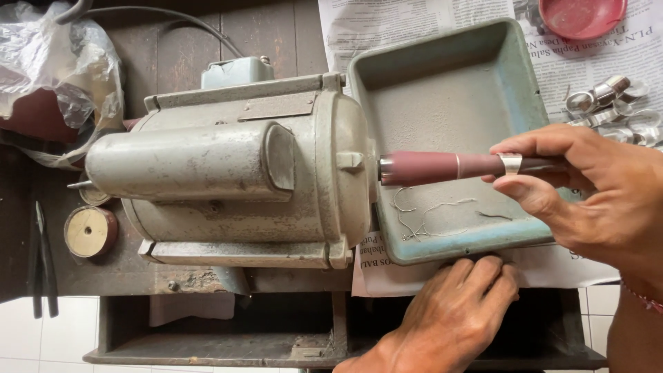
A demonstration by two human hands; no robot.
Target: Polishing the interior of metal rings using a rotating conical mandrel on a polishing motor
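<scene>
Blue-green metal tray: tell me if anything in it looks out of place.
Thin bent wire scraps lie loose on the worn blue-green metal tray floor, below the reddish tapered spindle. The tray sits askew on newspaper.

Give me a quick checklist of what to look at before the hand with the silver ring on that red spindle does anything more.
1. Ring seated on the red spindle: ok, it circles the taper.
2. Right hand gripping the ring: ok, thumb and forefinger pinch it.
3. Left hand clear of the spindle: ok, it rests below the tray's front edge.
4. Tray under the spindle: ok, directly beneath.
5. Motor running: cannot tell.
6. Spare rings within reach: ok, on the newspaper beside the tray.
</scene>
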